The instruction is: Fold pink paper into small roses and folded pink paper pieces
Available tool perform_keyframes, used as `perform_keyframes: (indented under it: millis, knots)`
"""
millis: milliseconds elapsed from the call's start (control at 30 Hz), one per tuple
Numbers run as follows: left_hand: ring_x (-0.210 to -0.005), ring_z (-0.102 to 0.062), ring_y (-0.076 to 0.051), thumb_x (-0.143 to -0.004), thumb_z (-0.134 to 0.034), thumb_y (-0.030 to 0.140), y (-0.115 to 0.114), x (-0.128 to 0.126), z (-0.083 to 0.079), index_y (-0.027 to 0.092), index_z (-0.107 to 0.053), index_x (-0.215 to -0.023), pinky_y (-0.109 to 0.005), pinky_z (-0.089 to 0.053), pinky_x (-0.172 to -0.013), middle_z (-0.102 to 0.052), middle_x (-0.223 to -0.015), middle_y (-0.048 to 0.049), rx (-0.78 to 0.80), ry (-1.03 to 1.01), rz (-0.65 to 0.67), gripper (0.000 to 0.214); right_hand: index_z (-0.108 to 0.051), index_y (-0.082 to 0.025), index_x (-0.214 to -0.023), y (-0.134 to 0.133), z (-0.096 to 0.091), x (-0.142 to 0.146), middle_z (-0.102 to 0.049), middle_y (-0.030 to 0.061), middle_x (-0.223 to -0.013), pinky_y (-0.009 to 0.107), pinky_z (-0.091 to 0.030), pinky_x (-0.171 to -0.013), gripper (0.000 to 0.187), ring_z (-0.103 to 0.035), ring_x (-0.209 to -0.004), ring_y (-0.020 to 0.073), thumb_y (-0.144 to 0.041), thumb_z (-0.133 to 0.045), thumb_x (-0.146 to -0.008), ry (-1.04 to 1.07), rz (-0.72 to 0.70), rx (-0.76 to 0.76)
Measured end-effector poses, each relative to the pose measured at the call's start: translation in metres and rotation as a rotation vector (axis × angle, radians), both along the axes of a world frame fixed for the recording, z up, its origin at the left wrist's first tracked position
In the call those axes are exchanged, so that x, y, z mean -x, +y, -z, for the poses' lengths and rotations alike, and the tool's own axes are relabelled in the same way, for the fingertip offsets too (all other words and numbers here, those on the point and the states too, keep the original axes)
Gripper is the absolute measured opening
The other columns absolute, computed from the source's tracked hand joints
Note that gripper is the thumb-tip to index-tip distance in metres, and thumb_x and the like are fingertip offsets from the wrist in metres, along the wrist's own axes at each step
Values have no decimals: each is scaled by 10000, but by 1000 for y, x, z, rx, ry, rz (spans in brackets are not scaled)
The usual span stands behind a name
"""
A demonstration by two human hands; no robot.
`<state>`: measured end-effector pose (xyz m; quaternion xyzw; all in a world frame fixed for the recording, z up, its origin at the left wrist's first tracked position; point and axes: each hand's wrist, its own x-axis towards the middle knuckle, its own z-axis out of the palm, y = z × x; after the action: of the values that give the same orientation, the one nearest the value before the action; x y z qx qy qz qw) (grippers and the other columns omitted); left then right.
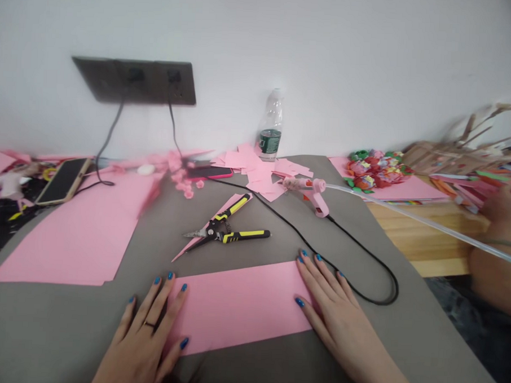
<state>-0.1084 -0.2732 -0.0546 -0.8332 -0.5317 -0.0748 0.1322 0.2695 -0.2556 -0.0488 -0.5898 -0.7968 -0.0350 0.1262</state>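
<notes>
A strip of pink paper (pixel 242 309) lies flat on the grey table mat in front of me. My left hand (pixel 147 333) rests at the strip's left end, fingers spread, with a dark ring on one finger. At the right end, my right hand (pixel 335 308) lies flat over the edge, fingers stretched out. Just beyond the strip are yellow-and-black scissors (pixel 220 229), their handles apart, lying across a narrow pink paper offcut (pixel 180 255). Farther back is a pink glue gun (pixel 310 191) with a long clear glue stick (pixel 419 218) extending from its rear.
Stacked pink sheets (pixel 76 234) and a phone (pixel 63 180) are at left. Pink scraps (pixel 259 169) surround a bottle (pixel 272 127) by the wall. A black cord (pixel 393 276) loops near my right hand. Paper flowers (pixel 379 171) and another person's arm (pixel 498 247) are at right.
</notes>
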Motion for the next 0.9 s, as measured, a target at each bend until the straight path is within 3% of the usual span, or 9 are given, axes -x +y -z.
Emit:
perform_keyframes:
  millis: [167,333,533,667,800,900]
  knots:
    - [-1433,-412,-340,-903,-545,492,3,19,1,149,-72,-1621,-506,-183,-1214,-449,-1562,-164,83,-15,121,926,-66,-307,-1626,-5,-6,-23,-340,134,-1620,624,-403,-1095,772,-365,-1466,347,-475,-487,-1001,88,-94,117]
    - [-1458,-376,-337,-862,-637,509,7,30,-2,199,-169,-1612,-510,-197,-1215,-399,-1597,-141,147,-49,155,937,-175,-336,-1613,-5,-12,-41,-364,123,-1608,663,-367,-1105,867,-350,-1464,385,-493,-649,-904,152,-213,198]
    - [-1424,-445,-272,-925,-617,414,21,36,-11,238,-360,-1546,-423,-326,-1176,-442,-1578,-101,100,-107,315,695,-489,-331,-1479,-4,-16,-38,-534,114,-1498,639,-442,-1057,603,-467,-1399,369,-408,-669,-908,164,-273,116]
    - [-1407,-463,-270,-880,-667,421,23,37,-14,212,-359,-1550,-404,-347,-1170,-430,-1585,-102,157,-72,337,766,-637,-310,-1329,-5,-23,-34,-631,98,-1401,561,-472,-1062,421,-568,-1321,319,-310,-667,-908,191,-314,52]
    - [-1421,-444,-291,-853,-700,430,20,34,-13,238,-390,-1534,-422,-375,-1156,-395,-1605,-108,157,-107,336,773,-700,-301,-1159,-7,-32,-30,-765,37,-1162,453,-471,-1084,294,-699,-1144,242,-171,-616,-909,284,-404,5]
    - [-1436,-423,-326,-833,-721,483,23,30,-20,246,-473,-1481,-458,-402,-1136,-411,-1593,-125,157,-151,363,733,-679,-264,-1090,-8,-41,-25,-791,22,-991,376,-528,-996,219,-764,-901,195,-147,-586,-930,385,-354,-34]
